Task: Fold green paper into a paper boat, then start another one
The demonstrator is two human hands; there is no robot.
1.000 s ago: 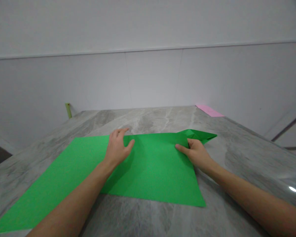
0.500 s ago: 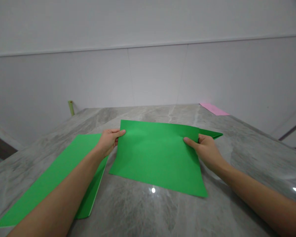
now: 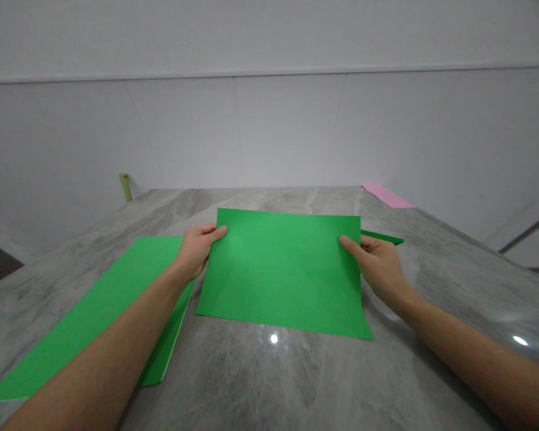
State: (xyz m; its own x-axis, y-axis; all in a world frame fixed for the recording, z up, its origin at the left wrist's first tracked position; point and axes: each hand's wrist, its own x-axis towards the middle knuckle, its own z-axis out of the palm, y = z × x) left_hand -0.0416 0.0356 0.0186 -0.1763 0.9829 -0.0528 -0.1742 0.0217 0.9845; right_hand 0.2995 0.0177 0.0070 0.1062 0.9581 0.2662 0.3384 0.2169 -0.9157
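A sheet of green paper (image 3: 282, 272) is held up above the table between my two hands, its lower edge bowed toward me. My left hand (image 3: 198, 248) pinches its upper left edge, thumb on the front. On the other side, my right hand (image 3: 377, 260) grips the right edge the same way, with the fingers behind the sheet. Past my right hand pokes a narrow folded green piece of paper (image 3: 388, 238), mostly hidden behind the sheet and the hand. Under my left forearm lies a larger stack of green paper (image 3: 94, 305) with pale edges.
The grey marbled table (image 3: 260, 383) reaches back to a white wall (image 3: 287, 131). A pink sheet (image 3: 388, 196) lies at the far right corner. At the far left, a yellow-green strip (image 3: 125, 187) stands by the wall.
The held sheet has risen slightly and now looks flatter and squarer to me. Less of the folded green piece shows behind it. Both hands keep their grip.
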